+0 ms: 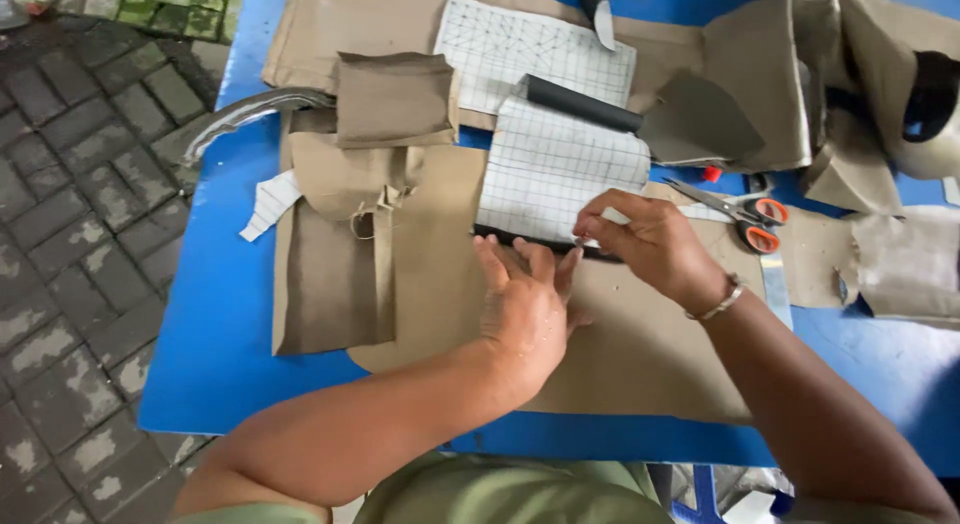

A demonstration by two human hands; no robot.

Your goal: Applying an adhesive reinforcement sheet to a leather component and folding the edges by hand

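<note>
Left hand: the left hand (525, 304) lies flat, fingers spread and gripping nothing, pressing on the tan fabric panel (620, 354) just below the gridded sheet.
Right hand: the right hand (650, 246) is curled at the near edge of the gridded interlining piece (555, 169), fingertips pinched at that edge beside a small white chalk-like item — whether it holds that item firmly cannot be told.
Work piece: the gridded piece lies on the tan panel at mid-table, its far end rolled back to show a black underside; a dark strip (520, 236) runs along its near edge.
Handling: it looks light, thin and limp — likely to curl or slide on the cloth, so best held flat by the palm and taken at the near edge or a corner.
Edges: the tan panel's curved near edge lies close to the front of the blue table (210, 334).
Open room: bare table shows to the left and at near right; orange-handled scissors (745, 216) lie just right of the right hand, folded brown pieces (395, 99) and a second gridded sheet (520, 44) crowd the far side.
</note>
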